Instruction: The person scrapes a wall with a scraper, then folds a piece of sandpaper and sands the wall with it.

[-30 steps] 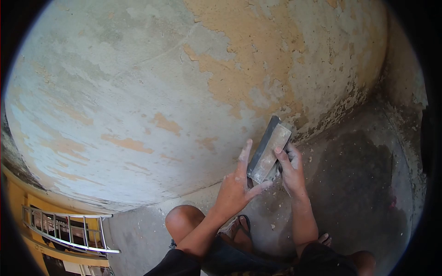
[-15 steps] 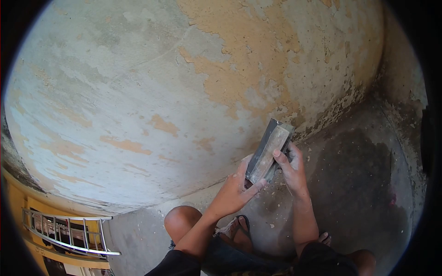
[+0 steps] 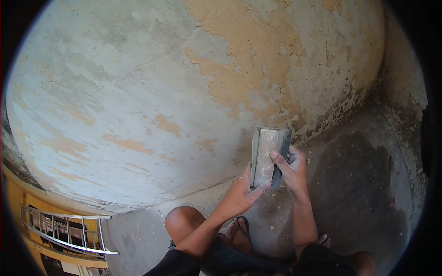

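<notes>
Both hands hold a dusty sanding block, a pale rectangular block with dark grey sandpaper folded along its long sides. My left hand grips its lower left edge, the thumb across the bottom end. On the right side, my right hand has its thumb on the pale face and its fingers curled behind the sandpaper edge. White dust coats the fingers. Just beyond the block stands a wall with peeling paint, white-grey with orange-tan patches.
A grey concrete floor with a dark damp patch lies below. At lower left is a metal ladder by a yellow structure. My bent knee and sandalled foot are close under my arms. The wall meets a corner at right.
The sanding block has turned from a rightward tilt to nearly upright, and its pale face now shows more fully. Both hands keep their hold, and the sandpaper flap shows on the right.
</notes>
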{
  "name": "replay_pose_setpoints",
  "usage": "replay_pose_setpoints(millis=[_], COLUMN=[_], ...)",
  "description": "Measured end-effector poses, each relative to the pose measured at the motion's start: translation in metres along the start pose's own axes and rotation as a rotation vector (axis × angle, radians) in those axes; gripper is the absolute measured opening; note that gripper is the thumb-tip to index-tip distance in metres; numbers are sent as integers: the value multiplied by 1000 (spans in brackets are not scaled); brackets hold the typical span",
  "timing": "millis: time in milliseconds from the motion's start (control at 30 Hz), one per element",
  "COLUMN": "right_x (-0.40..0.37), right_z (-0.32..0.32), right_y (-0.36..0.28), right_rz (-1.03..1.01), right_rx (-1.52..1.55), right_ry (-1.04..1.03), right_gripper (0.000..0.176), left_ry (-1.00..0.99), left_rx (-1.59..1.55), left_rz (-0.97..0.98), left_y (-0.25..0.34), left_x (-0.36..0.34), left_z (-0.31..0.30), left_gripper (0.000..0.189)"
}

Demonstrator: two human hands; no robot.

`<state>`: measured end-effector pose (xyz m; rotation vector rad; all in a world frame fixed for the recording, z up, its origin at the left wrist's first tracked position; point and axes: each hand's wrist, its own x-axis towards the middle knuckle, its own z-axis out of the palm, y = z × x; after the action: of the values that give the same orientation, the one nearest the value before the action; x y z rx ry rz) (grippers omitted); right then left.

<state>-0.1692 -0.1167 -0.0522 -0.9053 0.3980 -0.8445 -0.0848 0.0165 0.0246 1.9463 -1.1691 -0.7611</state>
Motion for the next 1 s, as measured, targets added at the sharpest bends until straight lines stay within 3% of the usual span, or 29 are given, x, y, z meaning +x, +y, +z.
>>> replay_pose_setpoints(millis=[100,167,300,400,467,500,567,800,867,1000], right_x=[-2,-5,-11,-13,-15,-17,-18,-19,-20,-19], right_z=[5,11,19,20,22,23,27,29,29,29], right_y=[0,0,-3,-7,-9,-9,-9,-4,-4,-1], right_rz=[-35,-65,-144,-200,-219,-214,-209,-285,-305,-370], right_rx=[-29,-48,-100,-135,-143,-149,-157,-273,-290,-406], right_ry=[45,70,133,147,151,143,134,180,183,194], right_gripper=[29,29,28,26,26,26,27,24,24,25], left_ry=[-5,119,87,164,212,213,226,309,172,181], left_rx=[50,187,81,108,-229,-229,-532,-623,-622,-592], left_rz=[-133,129,54,218,172,172,25,-118,-258,-202], left_y=[4,-1,8,0,-1,-1,0,-7,-16,-7], left_x=[-1,-1,-3,-1,2,3,7,11,9,8], left_z=[3,10,8,5,2,0,-4,-3,-9,-11], left_gripper=[71,81,78,68,57,57,50,44,43,38])
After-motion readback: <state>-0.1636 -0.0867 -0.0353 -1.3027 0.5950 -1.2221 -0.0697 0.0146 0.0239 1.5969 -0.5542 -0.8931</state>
